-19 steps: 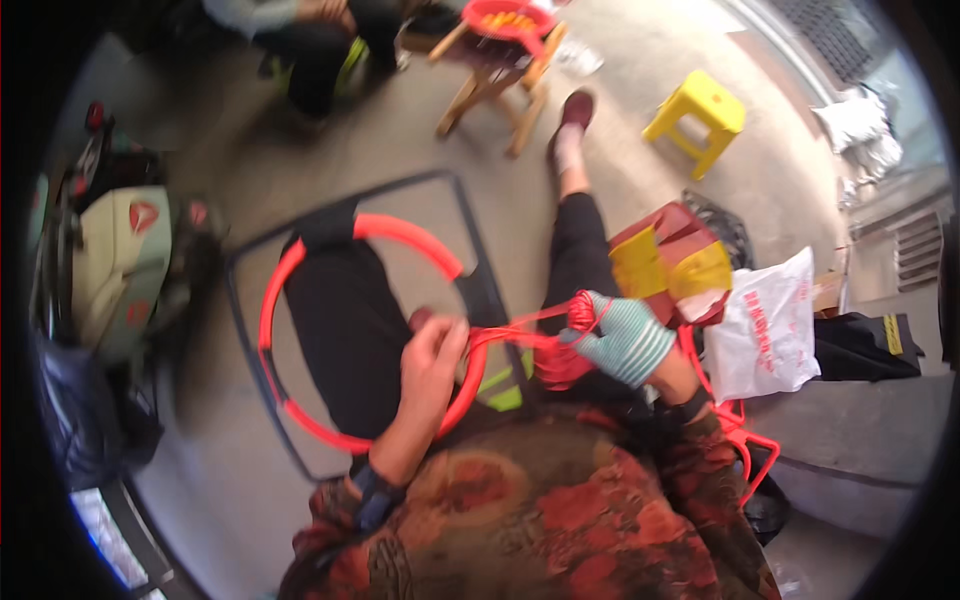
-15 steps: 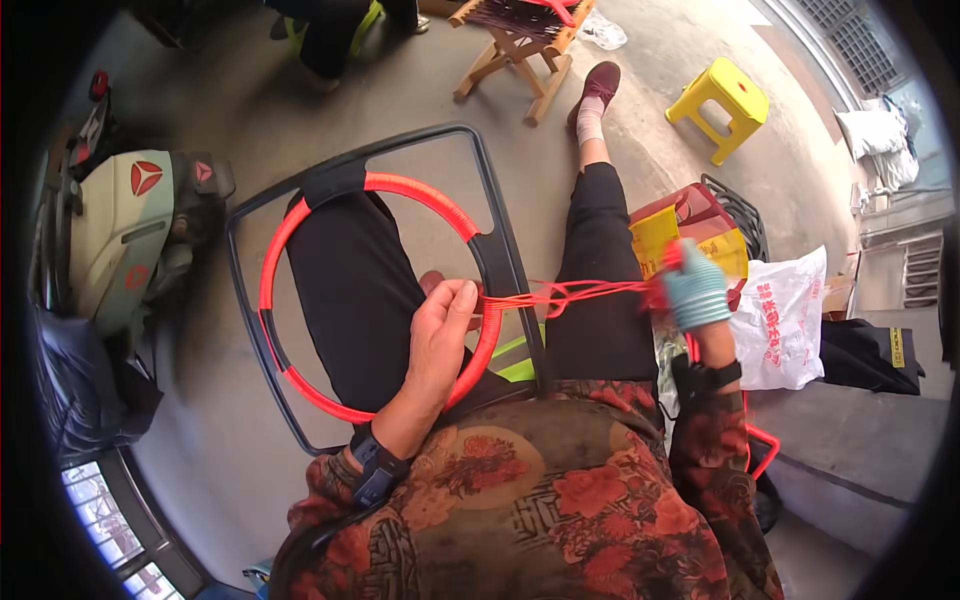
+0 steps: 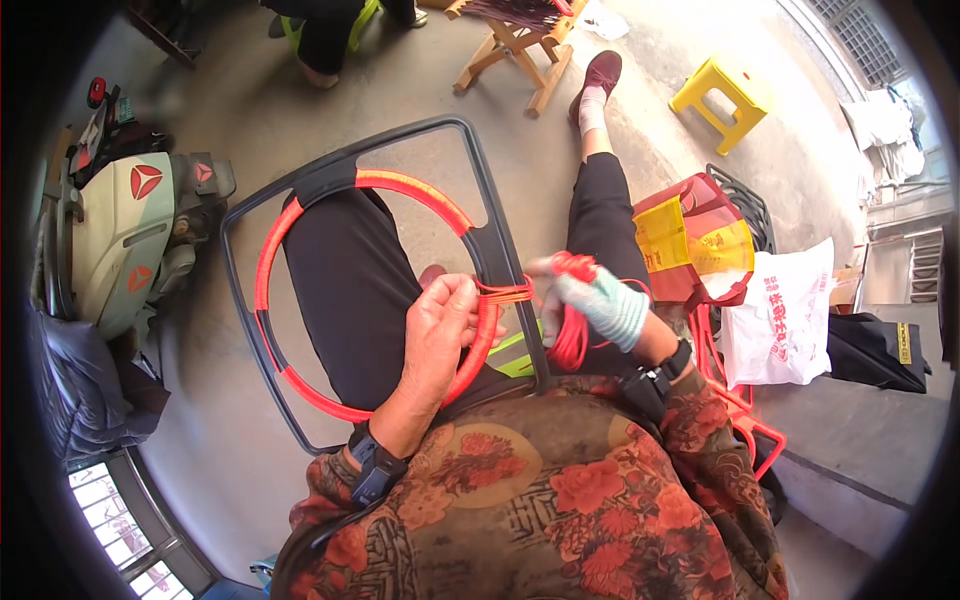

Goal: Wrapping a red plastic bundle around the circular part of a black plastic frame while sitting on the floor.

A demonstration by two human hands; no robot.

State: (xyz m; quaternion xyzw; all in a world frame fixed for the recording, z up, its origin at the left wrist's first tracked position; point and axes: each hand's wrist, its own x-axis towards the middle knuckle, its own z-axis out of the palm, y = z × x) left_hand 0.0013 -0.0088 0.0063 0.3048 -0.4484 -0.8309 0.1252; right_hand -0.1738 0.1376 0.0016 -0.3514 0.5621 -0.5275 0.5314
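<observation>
Black frame, rounded corners, rests at the person's lap, mostly to the left of the grip; set within it is a ring wound in red-orange, with bare black sections at upper left, lower left and right. Black trouser cloth shows through the ring. Strands of red cord pass around the right side of the ring and the frame bar beside it. Left hand, bare: thumb and fingers pinched on the red cord at the ring. Right hand, in a striped glove: curled around a cord bundle, fingertips blurred, just right of the frame. Surroundings: grey floor; beyond the hands, a wooden folding stool and, farther right, a yellow stool. Right of the gloved hand, a red-and-yellow bag and a white bag. Far left of the grip, a pale scooter. Versus half a second ago: right hand is nearer the frame; the long taut strands over the right thigh are now short.
</observation>
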